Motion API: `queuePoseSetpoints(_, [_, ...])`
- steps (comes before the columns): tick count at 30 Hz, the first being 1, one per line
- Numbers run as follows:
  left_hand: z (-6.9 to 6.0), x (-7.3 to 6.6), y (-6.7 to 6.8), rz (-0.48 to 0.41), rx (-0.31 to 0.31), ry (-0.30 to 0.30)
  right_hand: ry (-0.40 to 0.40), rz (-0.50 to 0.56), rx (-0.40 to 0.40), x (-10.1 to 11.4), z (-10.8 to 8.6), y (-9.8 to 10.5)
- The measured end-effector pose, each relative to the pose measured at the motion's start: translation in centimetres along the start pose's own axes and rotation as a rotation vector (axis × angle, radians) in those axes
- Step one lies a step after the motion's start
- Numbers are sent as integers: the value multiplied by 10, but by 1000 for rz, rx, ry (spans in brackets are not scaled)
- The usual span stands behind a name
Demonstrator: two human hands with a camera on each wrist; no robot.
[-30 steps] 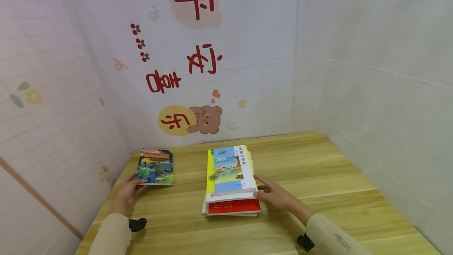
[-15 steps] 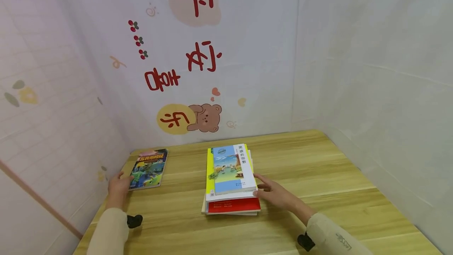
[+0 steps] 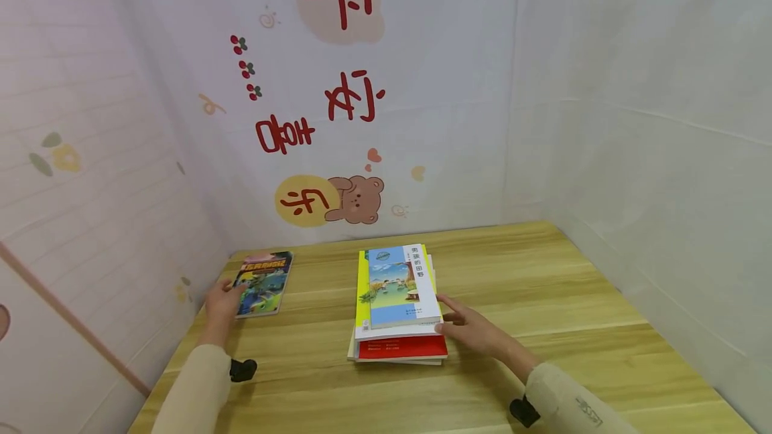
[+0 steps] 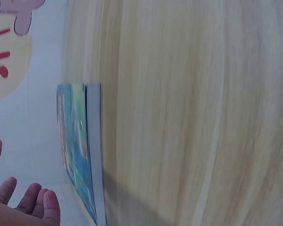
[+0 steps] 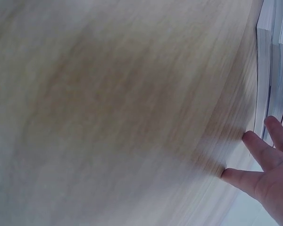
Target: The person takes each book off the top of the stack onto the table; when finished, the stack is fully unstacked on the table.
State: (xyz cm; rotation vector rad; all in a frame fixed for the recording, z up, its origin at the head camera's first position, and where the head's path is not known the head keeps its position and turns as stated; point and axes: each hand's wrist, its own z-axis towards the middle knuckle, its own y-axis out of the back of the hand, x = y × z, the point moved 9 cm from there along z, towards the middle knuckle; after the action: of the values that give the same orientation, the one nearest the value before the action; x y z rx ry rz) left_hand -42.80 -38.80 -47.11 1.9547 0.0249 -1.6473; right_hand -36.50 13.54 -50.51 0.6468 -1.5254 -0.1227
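Note:
At the table's far left lies a colourful book (image 3: 263,286) with a blue-green picture cover, turned slightly askew. My left hand (image 3: 222,301) is beside its left edge; in the left wrist view the hand (image 4: 30,209) has loosely bent fingers apart from the book (image 4: 75,146). A stack of books stands mid-table: a blue and white book (image 3: 398,293) on top, a yellow-edged one (image 3: 363,293) under it, a red one (image 3: 401,347) lower. My right hand (image 3: 476,335) rests at the stack's right side, fingers spread, some fingertips on the table in the right wrist view.
The wooden table (image 3: 531,286) meets a white printed cloth wall (image 3: 446,119) at the back, with more cloth at both sides. Black wrist straps show at both sleeves.
My left hand has let go of the colourful book's near corner and moved up along its left edge. The book has turned and shifted a little left. The right hand stays by the stack.

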Motion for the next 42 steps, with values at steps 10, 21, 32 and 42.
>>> queuePoseSetpoints(10, [-22,-32,-40,7,128,-93,-8,10,3,1,-3,2])
queuePoseSetpoints(21, [-76,-66,-102,-125,283,-154,-24,-1,-5,-1,-2,4])
queuePoseSetpoints(32, [-130,-76,-164,-195,337,-95,-18,10,-3,-2,-1,4])
queuePoseSetpoints(42, [-158,-63,-193,-202,371,-92,-41,14,-6,-4,-1,1])
